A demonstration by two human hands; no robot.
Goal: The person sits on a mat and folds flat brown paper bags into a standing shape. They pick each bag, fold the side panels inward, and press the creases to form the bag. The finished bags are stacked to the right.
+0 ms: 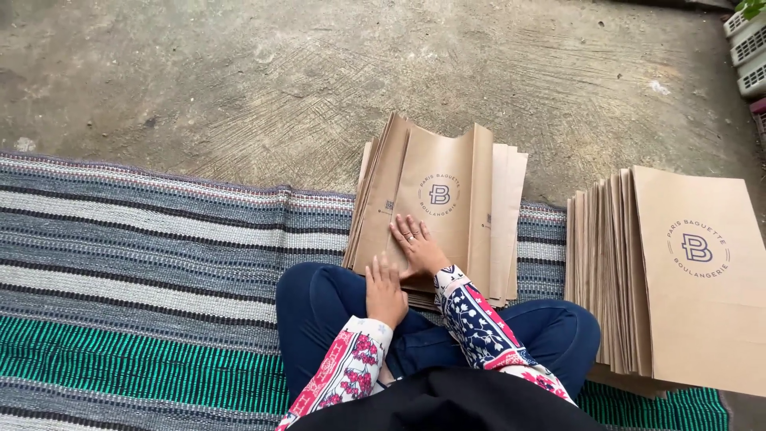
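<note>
Paper bags (447,199), brown and flattened, lie in a loose fanned pile on the far edge of a striped mat, just ahead of the person's crossed legs. On the top bag of this pile rests the right hand (416,245), palm down with the fingers spread flat and a ring on one finger; it grips nothing. The left hand (385,291) sits just beside it at the near left corner of the pile, fingers together and lightly curled over the bag edges; whether it pinches a bag cannot be told. Both sleeves are white with pink, red and blue flowers, above dark blue trousers (327,307). Well apart to the right lies a second stack of bags (686,279), bigger, leaning in overlapping rows with a round dark mark printed on the front one. The mat (144,263) carries grey, white and green stripes. Beyond it spreads a bare concrete floor (279,72), and pale plastic crates (748,48) show at the top right corner.
</note>
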